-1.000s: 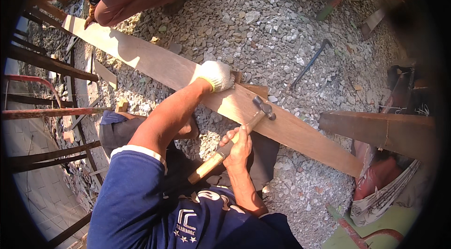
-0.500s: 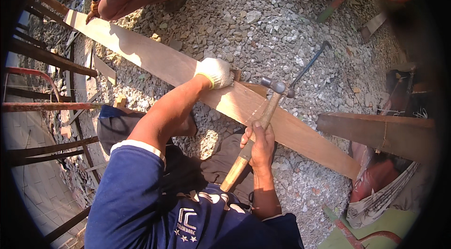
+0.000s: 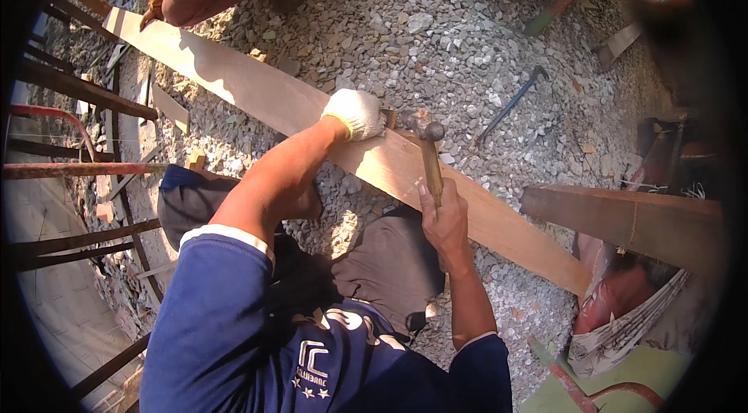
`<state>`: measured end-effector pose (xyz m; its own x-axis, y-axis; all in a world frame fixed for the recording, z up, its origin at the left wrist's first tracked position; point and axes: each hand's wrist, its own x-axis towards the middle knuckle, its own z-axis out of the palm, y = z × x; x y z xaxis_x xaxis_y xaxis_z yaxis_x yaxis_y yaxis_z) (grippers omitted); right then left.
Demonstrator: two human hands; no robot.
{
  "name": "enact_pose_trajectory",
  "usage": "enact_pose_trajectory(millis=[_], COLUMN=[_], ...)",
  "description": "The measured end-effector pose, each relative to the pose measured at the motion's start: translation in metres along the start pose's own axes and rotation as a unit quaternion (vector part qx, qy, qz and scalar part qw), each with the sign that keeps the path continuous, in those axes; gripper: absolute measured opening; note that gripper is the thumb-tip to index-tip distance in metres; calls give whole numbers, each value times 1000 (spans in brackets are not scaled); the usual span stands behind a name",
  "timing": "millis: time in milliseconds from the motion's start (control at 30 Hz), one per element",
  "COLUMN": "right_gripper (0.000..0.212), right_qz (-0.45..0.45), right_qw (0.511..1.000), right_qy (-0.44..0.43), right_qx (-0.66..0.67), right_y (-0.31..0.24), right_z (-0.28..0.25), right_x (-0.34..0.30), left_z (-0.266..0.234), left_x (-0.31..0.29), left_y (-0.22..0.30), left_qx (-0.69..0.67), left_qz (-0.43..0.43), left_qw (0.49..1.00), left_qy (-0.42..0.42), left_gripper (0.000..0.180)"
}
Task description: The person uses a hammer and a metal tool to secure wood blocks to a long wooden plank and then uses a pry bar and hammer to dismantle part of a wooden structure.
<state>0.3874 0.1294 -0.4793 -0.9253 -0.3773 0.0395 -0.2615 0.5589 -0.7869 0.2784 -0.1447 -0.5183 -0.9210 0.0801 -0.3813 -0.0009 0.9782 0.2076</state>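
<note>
A long plank lies slantwise across the gravel in front of my knees. My left hand, in a white knitted glove, is closed over the plank's far edge; its fingertips are partly hidden. A small wooden piece shows at that edge beside the glove. My bare right hand grips the handle of a ball-peen hammer. The hammer's head is beside the small wooden piece, close to my left hand; whether it touches the wood I cannot tell.
A blue-black pry bar lies on the gravel. A crouching co-worker's hand rests on the plank's far left end. At right a thick timber juts in. Wooden bars and red metal tubes stand at left.
My right hand has shifted right and slightly forward. The hammer has swung, its head moving left and forward toward the small wooden piece. My left hand has stayed nearly in place on the plank.
</note>
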Motion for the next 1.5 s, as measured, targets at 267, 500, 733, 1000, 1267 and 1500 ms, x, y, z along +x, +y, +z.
enact_pose_trajectory(millis=[267, 500, 733, 1000, 1267, 1500], right_gripper=[46, 35, 46, 42, 43, 36], right_qz=[-183, 82, -179, 124, 6, 71], right_qw=[903, 996, 935, 971, 999, 994], right_qy=[220, 18, 231, 62, 52, 60], right_qx=[319, 25, 201, 197, 1, 49], right_y=[-13, 13, -45, -28, 42, -28], right_z=[-10, -4, -34, -43, 10, -28], right_x=[-36, -16, -17, -18, -37, -29], left_z=[1, 3, 2, 7, 6, 11], left_x=[0, 1, 0, 2, 7, 0], left_y=[0, -4, -3, -10, 1, -10], left_qx=[2, 1, -4, 6, -12, -21], left_qz=[1, -16, -10, -5, 24, -13], left_qw=[1000, 1000, 1000, 1000, 999, 999], left_qy=[-2, -3, 1, 18, 24, 22], left_gripper=[39, 40, 39, 38, 38, 37])
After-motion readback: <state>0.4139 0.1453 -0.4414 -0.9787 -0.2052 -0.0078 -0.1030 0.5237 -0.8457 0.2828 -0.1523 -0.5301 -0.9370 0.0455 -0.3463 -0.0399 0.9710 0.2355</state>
